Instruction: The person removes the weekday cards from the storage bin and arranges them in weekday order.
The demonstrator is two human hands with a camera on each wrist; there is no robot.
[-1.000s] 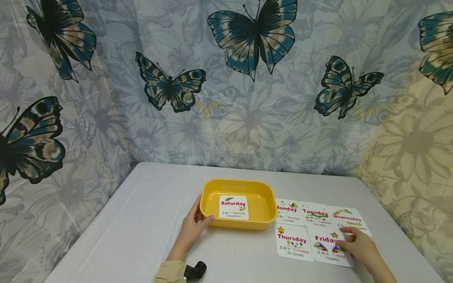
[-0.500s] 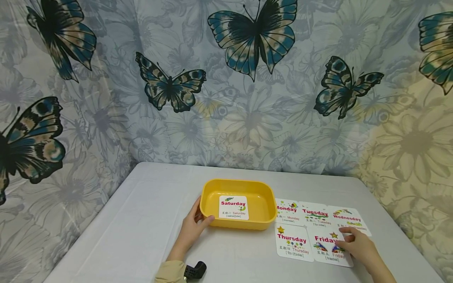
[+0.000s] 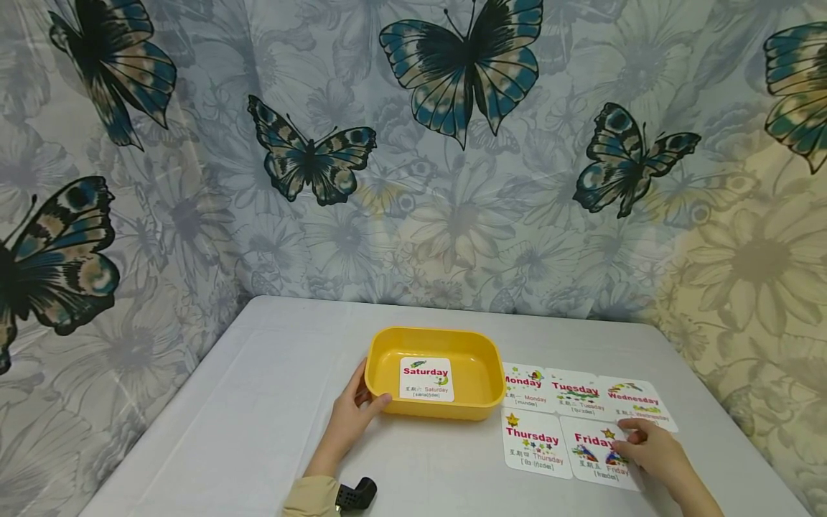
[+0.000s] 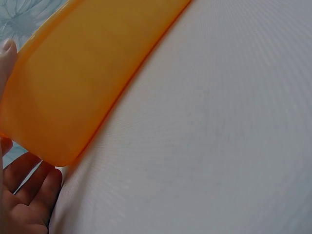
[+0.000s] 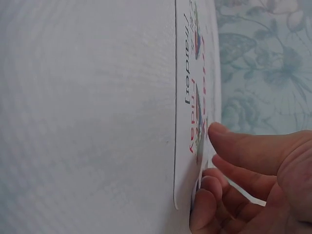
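Observation:
My left hand (image 3: 349,420) grips the left end of a yellow plastic tray (image 3: 481,409), its thumb at the front rim and fingers along the side. A white "Saturday" card (image 3: 426,379) lies inside the tray. At the right, my right hand (image 3: 655,449) holds the right side of the "Friday" card (image 3: 594,459), which lies flat on the table. In the right wrist view, the thumb (image 5: 239,146) rests at the card's face while the other fingers curl by its edge.
Beside "Friday" lies a "Thursday" card (image 3: 536,449). Behind them are "Monday" (image 3: 526,395), partly hidden by the tray, "Tuesday" (image 3: 575,396) and "Wednesday" (image 3: 633,395). A white cloth covers the table (image 3: 226,402). Butterfly-patterned fabric (image 3: 452,237) hangs behind it.
The "Friday" card has shifted slightly left and toward the front, closer in line with "Thursday", with my right hand on it. The left hand and tray have stayed still.

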